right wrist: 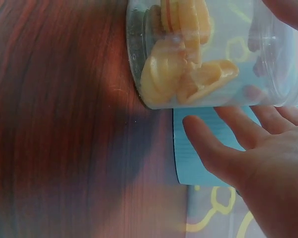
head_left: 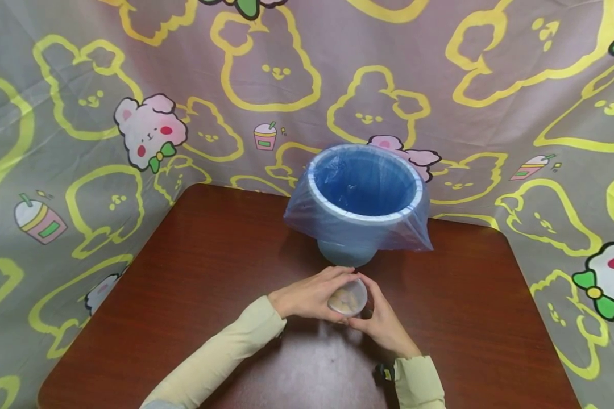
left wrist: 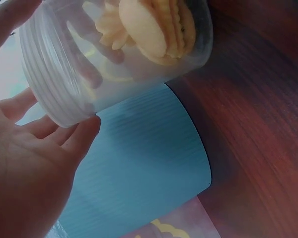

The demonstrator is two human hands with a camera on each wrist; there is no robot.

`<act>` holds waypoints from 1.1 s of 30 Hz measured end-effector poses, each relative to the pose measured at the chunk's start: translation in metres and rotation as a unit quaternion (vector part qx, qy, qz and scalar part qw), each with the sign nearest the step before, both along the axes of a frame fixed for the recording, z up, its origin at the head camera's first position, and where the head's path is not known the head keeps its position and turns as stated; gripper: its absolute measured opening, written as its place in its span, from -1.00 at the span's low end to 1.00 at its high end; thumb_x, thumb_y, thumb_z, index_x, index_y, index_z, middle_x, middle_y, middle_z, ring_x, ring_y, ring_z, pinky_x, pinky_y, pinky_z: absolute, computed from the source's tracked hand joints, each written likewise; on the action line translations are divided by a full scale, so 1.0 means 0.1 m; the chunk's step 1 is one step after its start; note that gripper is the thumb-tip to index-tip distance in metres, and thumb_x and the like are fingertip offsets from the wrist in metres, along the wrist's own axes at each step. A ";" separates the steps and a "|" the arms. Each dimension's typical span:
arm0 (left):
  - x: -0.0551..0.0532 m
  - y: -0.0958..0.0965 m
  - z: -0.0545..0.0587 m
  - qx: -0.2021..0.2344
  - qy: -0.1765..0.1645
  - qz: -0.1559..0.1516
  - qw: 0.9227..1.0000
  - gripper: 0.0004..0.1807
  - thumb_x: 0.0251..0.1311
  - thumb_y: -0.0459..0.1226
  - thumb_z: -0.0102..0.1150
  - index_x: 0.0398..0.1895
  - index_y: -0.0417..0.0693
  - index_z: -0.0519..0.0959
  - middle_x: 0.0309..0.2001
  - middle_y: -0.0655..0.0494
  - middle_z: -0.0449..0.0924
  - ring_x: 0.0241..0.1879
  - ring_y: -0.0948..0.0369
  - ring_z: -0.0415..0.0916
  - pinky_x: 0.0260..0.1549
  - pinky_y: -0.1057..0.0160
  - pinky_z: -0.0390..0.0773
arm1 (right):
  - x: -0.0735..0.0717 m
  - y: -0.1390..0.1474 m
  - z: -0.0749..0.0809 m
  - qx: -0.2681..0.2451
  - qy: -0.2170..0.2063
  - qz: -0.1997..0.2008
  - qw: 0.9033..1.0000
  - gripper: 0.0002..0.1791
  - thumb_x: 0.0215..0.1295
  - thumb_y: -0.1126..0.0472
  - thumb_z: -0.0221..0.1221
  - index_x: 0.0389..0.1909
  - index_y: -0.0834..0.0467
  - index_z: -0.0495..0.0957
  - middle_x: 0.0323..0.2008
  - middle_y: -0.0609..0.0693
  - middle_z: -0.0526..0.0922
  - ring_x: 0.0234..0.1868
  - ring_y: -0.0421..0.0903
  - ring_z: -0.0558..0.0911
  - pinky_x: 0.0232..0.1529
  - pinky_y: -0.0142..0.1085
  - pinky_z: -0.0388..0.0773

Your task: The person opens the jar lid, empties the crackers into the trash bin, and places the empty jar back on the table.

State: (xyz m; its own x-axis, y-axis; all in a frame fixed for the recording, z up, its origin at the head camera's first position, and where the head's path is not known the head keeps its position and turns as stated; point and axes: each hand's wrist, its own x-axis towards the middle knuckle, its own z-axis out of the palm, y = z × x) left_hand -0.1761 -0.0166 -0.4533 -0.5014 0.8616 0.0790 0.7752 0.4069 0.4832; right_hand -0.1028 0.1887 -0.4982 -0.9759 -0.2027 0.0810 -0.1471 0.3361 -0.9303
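A clear plastic jar (head_left: pixel 349 299) with a ribbed lid is between both hands in the head view, in front of the bin. Pale yellow cookies (left wrist: pixel 156 27) lie inside it, and the right wrist view shows several of these cookies (right wrist: pixel 181 72) near its base. My left hand (head_left: pixel 309 293) grips the jar around the lid end, thumb on the near side. From the other side my right hand (head_left: pixel 386 326) holds it, thumb in front and fingers behind; one finger stands a little off the wall. Whether the base touches the table cannot be told.
A blue bin (head_left: pixel 347 254) lined with a translucent blue bag (head_left: pixel 307 218) stands at the back of the brown table (head_left: pixel 194 272), just beyond the hands. A patterned curtain (head_left: pixel 286 85) hangs around the table's back and sides.
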 end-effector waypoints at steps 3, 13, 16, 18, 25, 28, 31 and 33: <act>0.01 0.00 0.00 0.000 0.000 0.003 1.000 -0.03 0.01 0.11 0.38 0.46 0.06 0.16 0.47 0.01 0.12 0.40 0.15 0.16 0.29 0.21 0.34 | 0.01 0.00 0.00 0.002 0.003 0.002 1.000 0.05 -0.08 0.34 0.46 0.43 0.02 0.09 0.41 0.10 0.21 0.38 0.14 0.29 0.25 -0.01 0.37; 0.02 -0.05 0.00 0.016 -0.013 0.010 1.000 -0.01 -0.04 0.12 0.41 0.46 0.12 0.17 0.45 -0.01 0.16 0.38 0.15 0.18 0.27 0.20 0.36 | 0.02 -0.02 0.00 -0.010 0.000 0.003 1.000 0.05 -0.07 0.41 0.43 0.44 0.05 0.07 0.41 0.11 0.21 0.38 0.15 0.27 0.28 0.16 0.28; 0.02 -0.07 0.02 0.014 -0.023 0.011 1.000 0.00 -0.05 0.09 0.44 0.46 0.11 0.16 0.45 -0.01 0.15 0.38 0.15 0.17 0.27 0.19 0.37 | 0.02 -0.01 0.00 -0.008 -0.006 0.003 1.000 0.05 -0.07 0.42 0.42 0.45 0.03 0.07 0.40 0.13 0.21 0.36 0.17 0.31 0.23 -0.06 0.39; 0.01 -0.08 0.02 0.009 -0.028 0.012 0.999 0.00 -0.04 0.05 0.45 0.47 0.10 0.15 0.46 0.01 0.14 0.38 0.16 0.16 0.26 0.19 0.37 | 0.01 -0.01 0.00 -0.005 -0.007 0.002 1.000 0.05 -0.06 0.40 0.42 0.45 0.04 0.07 0.40 0.15 0.22 0.33 0.18 0.34 0.17 -0.24 0.43; 0.01 -0.11 0.03 0.012 -0.046 0.012 0.999 -0.04 -0.02 -0.11 0.46 0.46 0.07 0.17 0.47 0.04 0.11 0.38 0.16 0.15 0.25 0.19 0.39 | 0.00 -0.01 0.00 0.002 0.001 0.004 1.000 0.04 -0.02 0.36 0.43 0.46 0.11 0.05 0.39 0.15 0.23 0.32 0.17 0.34 0.16 -0.29 0.43; 0.01 -0.12 0.02 0.019 -0.047 0.011 0.999 -0.05 -0.02 -0.13 0.47 0.45 0.06 0.18 0.47 0.06 0.12 0.38 0.15 0.15 0.25 0.17 0.39 | 0.01 -0.01 0.01 0.002 -0.007 0.003 1.000 0.04 -0.01 0.36 0.42 0.46 0.11 0.04 0.40 0.16 0.21 0.33 0.17 0.33 0.14 -0.33 0.44; 0.01 -0.13 0.01 0.021 -0.046 0.010 0.999 -0.07 -0.02 -0.16 0.47 0.44 0.05 0.19 0.47 0.07 0.12 0.39 0.15 0.14 0.26 0.17 0.38 | 0.01 -0.01 0.01 0.000 -0.015 0.000 1.000 0.05 -0.01 0.38 0.42 0.47 0.09 0.03 0.41 0.16 0.20 0.35 0.17 0.32 0.18 -0.25 0.43; 0.01 -0.14 0.00 0.021 -0.042 0.007 0.999 -0.08 -0.01 -0.18 0.47 0.44 0.04 0.20 0.46 0.07 0.13 0.40 0.15 0.14 0.27 0.17 0.37 | 0.01 0.00 0.01 -0.005 -0.015 0.002 1.000 0.05 -0.02 0.39 0.42 0.47 0.10 0.02 0.41 0.17 0.19 0.37 0.17 0.29 0.23 -0.13 0.40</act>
State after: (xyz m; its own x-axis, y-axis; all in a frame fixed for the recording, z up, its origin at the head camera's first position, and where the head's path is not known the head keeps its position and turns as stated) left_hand -0.1756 -0.0306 -0.4530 -0.5201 0.8511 0.0720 0.7255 0.3958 0.5631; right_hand -0.1018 0.1883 -0.4968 -0.9772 -0.2051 0.0546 -0.1208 0.3260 -0.9376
